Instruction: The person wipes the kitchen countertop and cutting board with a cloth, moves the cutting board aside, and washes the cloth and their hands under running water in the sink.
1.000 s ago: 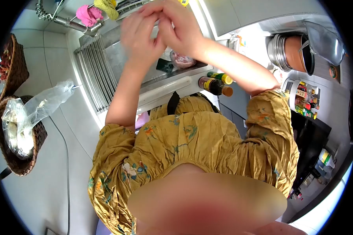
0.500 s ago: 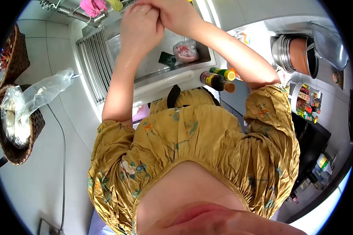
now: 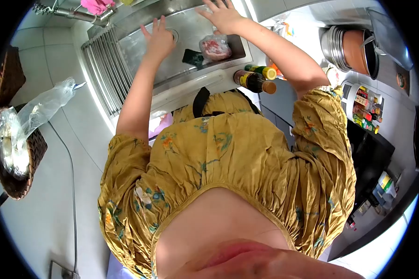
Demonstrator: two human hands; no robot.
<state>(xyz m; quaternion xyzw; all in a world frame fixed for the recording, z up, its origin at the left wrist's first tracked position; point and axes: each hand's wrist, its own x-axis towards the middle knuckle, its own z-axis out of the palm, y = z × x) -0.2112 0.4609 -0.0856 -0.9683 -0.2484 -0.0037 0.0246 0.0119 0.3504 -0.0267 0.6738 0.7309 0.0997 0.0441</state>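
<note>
My left hand [image 3: 160,41] is held over the metal sink [image 3: 139,51], fingers spread, with nothing in it. To its right, my right hand [image 3: 222,19] is also open and empty, above the sink's far right part. A clear plastic bag of raw meat [image 3: 215,48] sits in the sink's near right corner, below my right hand. Against it lies a dark green scouring pad [image 3: 192,57]. Part of the round drain [image 3: 174,33] shows beside my left hand.
A slatted drying rack [image 3: 108,69] covers the sink's left end. Two bottles [image 3: 255,81] stand by its near right corner. Far left, a wicker basket [image 3: 38,151] holds a plastic bag [image 3: 14,144]. Pots [image 3: 354,51] and condiment bottles [image 3: 367,109] are at right. A pink cloth [image 3: 97,5] hangs upper left.
My hands were clasped together over the sink. Now they have come apart, the left moving down and left, the right moving right, with the fingers spread.
</note>
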